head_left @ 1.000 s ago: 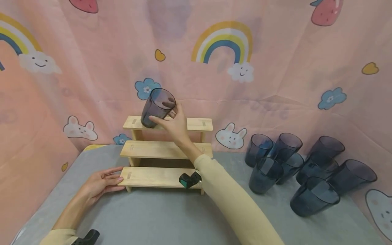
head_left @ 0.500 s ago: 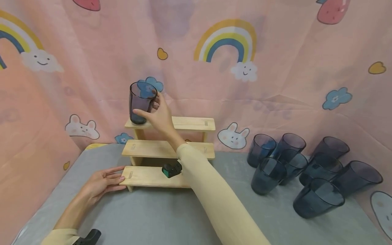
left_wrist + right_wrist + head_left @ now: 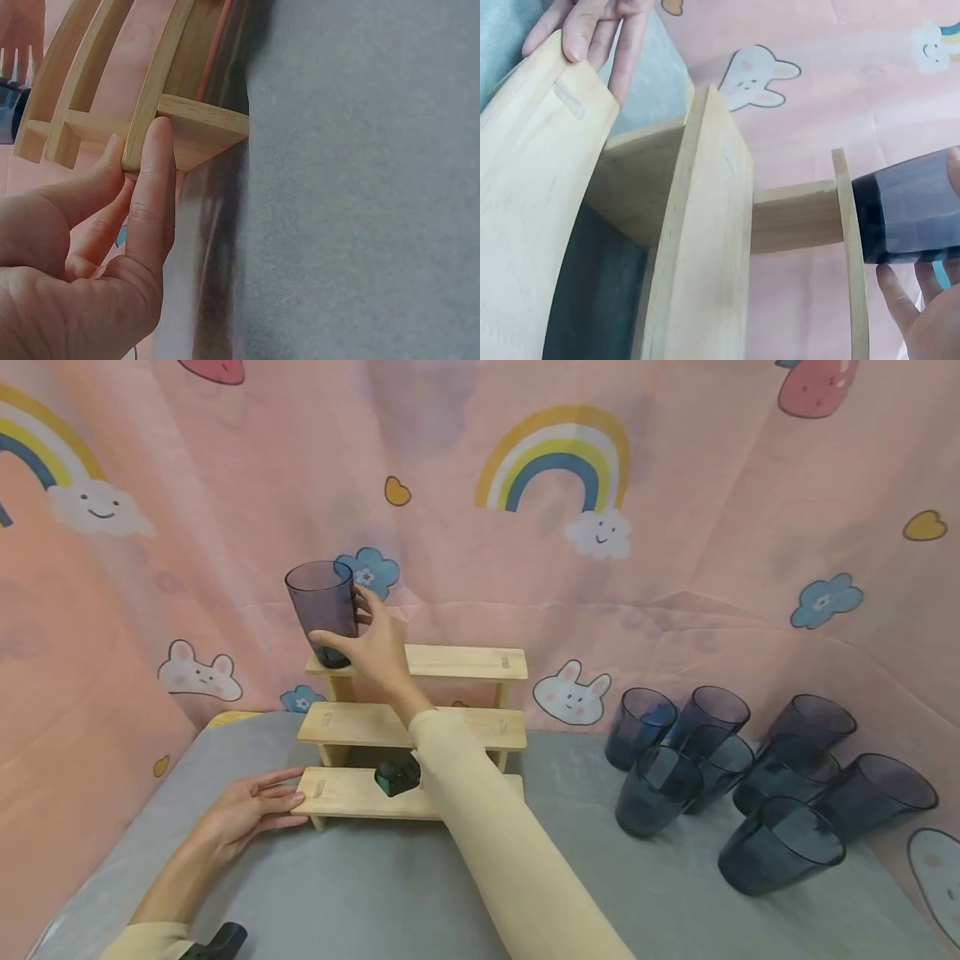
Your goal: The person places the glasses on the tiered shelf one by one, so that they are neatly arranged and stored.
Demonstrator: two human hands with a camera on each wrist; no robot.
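A tinted purple-grey glass tumbler (image 3: 318, 602) stands at the left end of the top step of a three-step wooden display stand (image 3: 408, 727). My right hand (image 3: 375, 647) grips it from the right side, thumb in front and fingers behind. In the right wrist view, the dark thick base of the tumbler (image 3: 915, 210) meets the top board, its mouth pointing away from it. My left hand (image 3: 243, 814) holds the left end of the lowest step; in the left wrist view, thumb and fingers of the left hand (image 3: 97, 277) pinch the board's corner.
Several more tinted tumblers (image 3: 656, 789) stand in a group to the right on the grey cloth-covered table (image 3: 360, 893). A pink patterned curtain (image 3: 450, 568) hangs close behind the stand. My right forearm (image 3: 495, 835) crosses in front of the lower steps.
My right hand has carried the tumbler left along the top step, to its left end, and the tilted tumbler has become more upright. The left hand keeps its hold on the lowest step.
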